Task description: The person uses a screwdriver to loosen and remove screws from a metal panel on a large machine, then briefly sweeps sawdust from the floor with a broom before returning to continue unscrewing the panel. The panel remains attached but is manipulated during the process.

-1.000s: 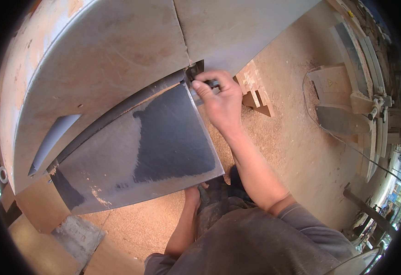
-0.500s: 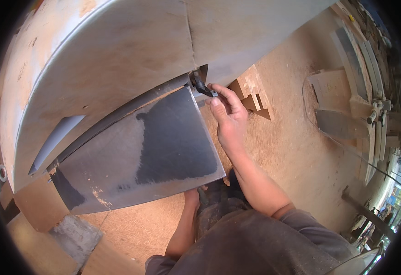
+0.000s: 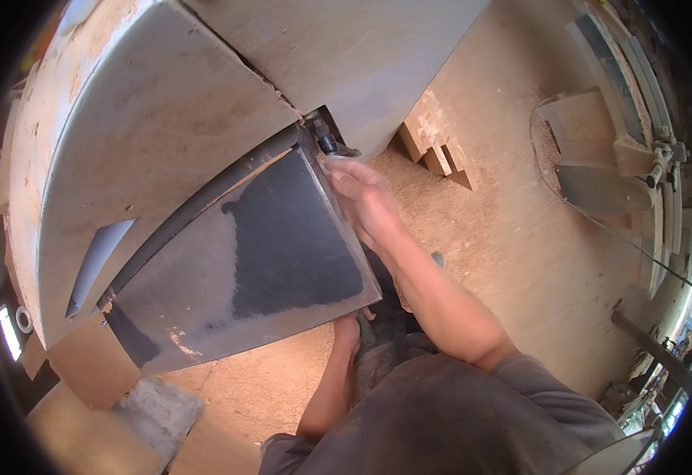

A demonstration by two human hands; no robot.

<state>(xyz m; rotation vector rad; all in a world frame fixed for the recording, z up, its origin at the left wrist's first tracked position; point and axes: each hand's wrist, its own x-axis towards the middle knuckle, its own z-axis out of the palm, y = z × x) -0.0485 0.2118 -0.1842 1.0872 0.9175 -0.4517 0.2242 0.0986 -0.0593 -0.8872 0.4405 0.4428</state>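
Sawdust-coated grey metal filled most of the view, where a large machine housing (image 3: 164, 134) curved over a hinged dark panel (image 3: 259, 261) swung open below it. With the panel as landmark: at its upper corner sat a small black knob (image 3: 327, 145), and the person's right hand (image 3: 366, 198) lay just beneath that knob, along the panel's right edge, fingers held together and curled loosely against the metal; whether they gripped anything could not be told. The left hand (image 3: 348, 328) reached up from below the panel's lower right corner, touching its underside, its fingers hidden by the panel, so its grip could not be told either. A dark shoe (image 3: 389, 317) showed just beside that hand.

To the right of the panel, pale wooden offcuts (image 3: 433, 142) lay stacked near the housing wall. Farther right, well apart from the panel, stood another machine with a grey table (image 3: 599, 182) and rail. Below the panel's left corner rested a grey concrete block (image 3: 156, 412) and brown boards (image 3: 89, 364).

The floor (image 3: 504, 237) all around was thick with tan sawdust, in a workshop open to daylight at the far right.
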